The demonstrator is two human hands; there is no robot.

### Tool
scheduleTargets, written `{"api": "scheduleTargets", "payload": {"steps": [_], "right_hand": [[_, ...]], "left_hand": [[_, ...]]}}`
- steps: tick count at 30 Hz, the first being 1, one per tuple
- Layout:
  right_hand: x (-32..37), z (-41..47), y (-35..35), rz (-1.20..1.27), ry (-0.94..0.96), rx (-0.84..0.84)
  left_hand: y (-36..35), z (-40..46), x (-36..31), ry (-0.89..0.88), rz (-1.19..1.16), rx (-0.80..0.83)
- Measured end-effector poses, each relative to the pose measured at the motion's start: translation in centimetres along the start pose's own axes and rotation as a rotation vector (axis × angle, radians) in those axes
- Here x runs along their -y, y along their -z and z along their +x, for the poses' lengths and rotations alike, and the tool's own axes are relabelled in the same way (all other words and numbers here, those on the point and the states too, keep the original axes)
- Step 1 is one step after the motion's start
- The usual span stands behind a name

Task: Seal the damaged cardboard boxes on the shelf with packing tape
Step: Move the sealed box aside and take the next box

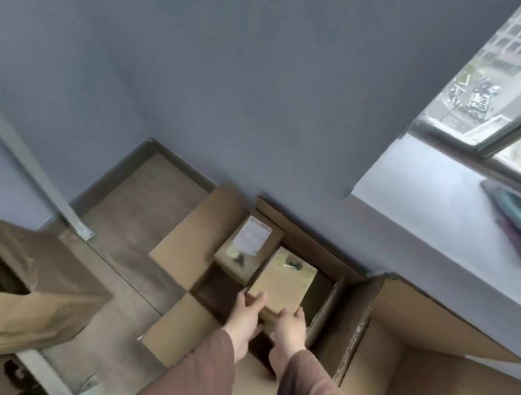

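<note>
Both hands, left hand [246, 317] and right hand [291, 327], curl fingers round the near end of a small box [279, 290] at 6 o'clock, steadying it over the open carton [185, 241] (no tape visible).

You will find no text you can read here. The only printed thing is the white paper shipping label [254, 235] stuck on the top face of the small brown cardboard box [247, 253], toward that box's far edge; its lines of print and a small reddish mark at its far right corner are too blurred for you to make out any word, brand or number.
</note>
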State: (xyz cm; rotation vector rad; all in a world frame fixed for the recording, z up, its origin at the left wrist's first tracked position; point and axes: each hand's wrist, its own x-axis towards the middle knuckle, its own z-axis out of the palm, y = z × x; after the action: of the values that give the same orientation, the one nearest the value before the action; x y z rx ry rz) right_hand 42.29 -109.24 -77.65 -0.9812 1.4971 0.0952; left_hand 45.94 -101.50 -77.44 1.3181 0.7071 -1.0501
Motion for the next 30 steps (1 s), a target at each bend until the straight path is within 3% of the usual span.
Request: {"api": "scheduleTargets", "payload": {"steps": [13, 23, 30], "right_hand": [[-2.0, 11.8, -3.5, -0.006, 0.042, -0.085], [-2.6, 12.4, -4.2, 0.014, 0.121, -0.104], [-2.0, 13.9, -3.1, -0.021, 0.048, -0.025]], "left_hand": [[-0.7, 13.8, 1.9, 0.049, -0.162, -0.029], [-0.8, 14.5, 1.7, 0.045, -0.067, -0.061], [-0.6, 15.1, 1.4, 0.064, 0.022, -0.081]]}}
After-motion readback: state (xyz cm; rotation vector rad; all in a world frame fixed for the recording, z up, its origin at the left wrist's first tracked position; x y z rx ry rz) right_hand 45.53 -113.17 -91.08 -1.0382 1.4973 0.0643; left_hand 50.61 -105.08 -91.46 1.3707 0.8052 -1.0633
